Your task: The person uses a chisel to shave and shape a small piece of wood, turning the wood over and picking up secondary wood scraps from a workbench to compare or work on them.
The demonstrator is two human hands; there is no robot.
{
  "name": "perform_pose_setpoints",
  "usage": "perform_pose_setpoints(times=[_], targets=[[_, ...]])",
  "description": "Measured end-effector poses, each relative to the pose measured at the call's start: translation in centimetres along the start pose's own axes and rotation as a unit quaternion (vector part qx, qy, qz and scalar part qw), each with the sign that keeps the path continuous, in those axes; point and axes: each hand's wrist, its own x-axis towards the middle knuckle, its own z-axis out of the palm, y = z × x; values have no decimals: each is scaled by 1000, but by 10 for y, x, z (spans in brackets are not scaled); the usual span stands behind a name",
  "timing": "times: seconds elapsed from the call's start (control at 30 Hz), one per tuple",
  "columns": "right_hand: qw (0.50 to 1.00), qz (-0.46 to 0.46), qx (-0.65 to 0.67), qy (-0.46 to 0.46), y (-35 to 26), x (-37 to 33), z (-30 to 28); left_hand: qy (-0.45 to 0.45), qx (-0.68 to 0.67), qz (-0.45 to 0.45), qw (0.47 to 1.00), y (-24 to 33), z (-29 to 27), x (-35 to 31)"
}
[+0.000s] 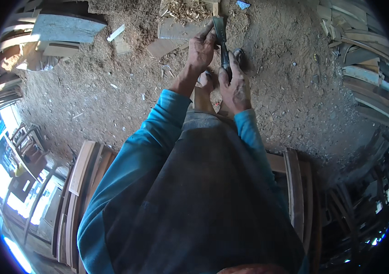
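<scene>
Both arms, in blue sleeves, reach forward over the dirt floor. My right hand [236, 91] is closed around the lower, narrow black end of a long dark chisel-like tool [221, 34]. Its broader, flat grey-green part points away from me. My left hand [201, 52] is closed at the left edge of that broad part, its fingertips partly hidden against the tool. Just past the tool's far end stands the light end of a wood piece [216, 8]. Curled wood shavings [187, 11] lie to the left of it.
Flat boards [164, 47] lie on the ground beyond my left hand. Stacked planks rise at the far left [66, 28] and far right [363, 73]. More curved timber stands by my left side [82, 169] and right side [294, 182]. My feet [206, 81] are below my hands.
</scene>
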Motion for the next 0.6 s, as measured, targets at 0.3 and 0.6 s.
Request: perform_pose_setpoints(times=[0.3,0.6], targets=[[983,58,173,-22,-6,-12,-33,9,-34,18,999,-2,9,-6],[987,38,153,-28,-6,-25,-31,14,-9,-1,1000,10,3,-1]])
